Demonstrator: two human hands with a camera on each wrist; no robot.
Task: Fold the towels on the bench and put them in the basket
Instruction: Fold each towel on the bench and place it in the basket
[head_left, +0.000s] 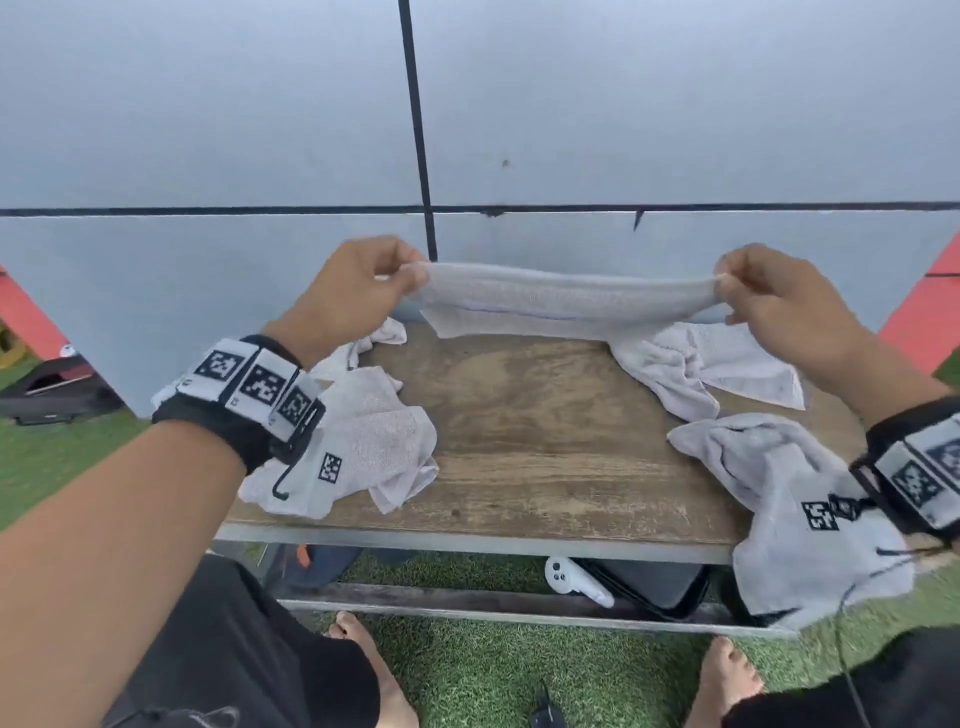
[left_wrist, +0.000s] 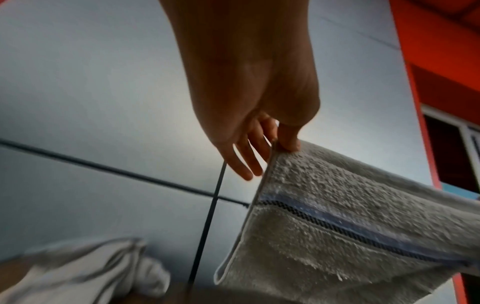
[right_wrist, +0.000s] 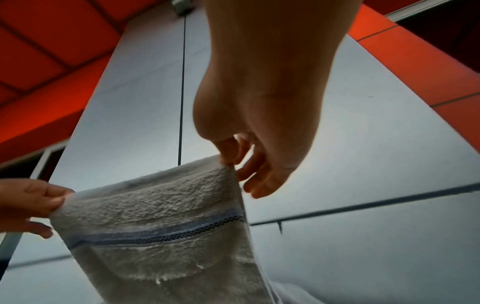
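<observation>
Both hands, left (head_left: 358, 283) and right (head_left: 769, 296), pinch a corner each of a grey towel (head_left: 566, 299), stretched above the counter (head_left: 545, 441). With such thin fingertip grips, a corner could slip free, dropping the towel onto the crumpled ones.

Outdoor yard: artificial grass (head_left: 493, 670), panelled wall (head_left: 208, 130).

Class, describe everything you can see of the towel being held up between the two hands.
The held towel is pale grey terry cloth with a looped, fuzzy pile, a hemmed edge and a blue woven stripe across it. It is stretched nearly taut, sagging slightly, above the far edge of the wooden bench. The left hand pinches one upper corner, the right hand the other; the rest hangs free.
</observation>
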